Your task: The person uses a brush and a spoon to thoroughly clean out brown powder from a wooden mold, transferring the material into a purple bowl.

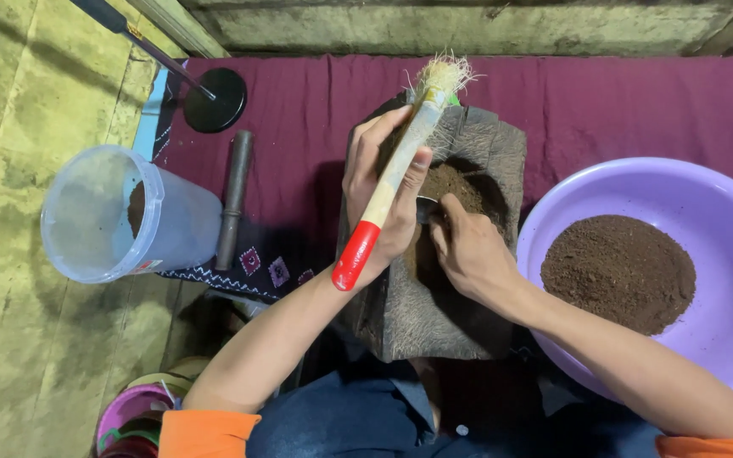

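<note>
Head view, middle of the frame: left hand [383, 199] is wrapped around a brush [396, 170] with a red-tipped handle, bristles pointing up toward the top edge. Right hand [467, 246] sits just beside it, fingers curled down into the brown powder [456, 185] in a stone mortar [460, 280], seemingly gripping something metal, hard to tell. Purple basin [638, 182] of powder at right.

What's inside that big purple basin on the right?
The purple basin holds a mound of dark brown powder. The right forearm crosses its near rim, hiding what lies there.
</note>
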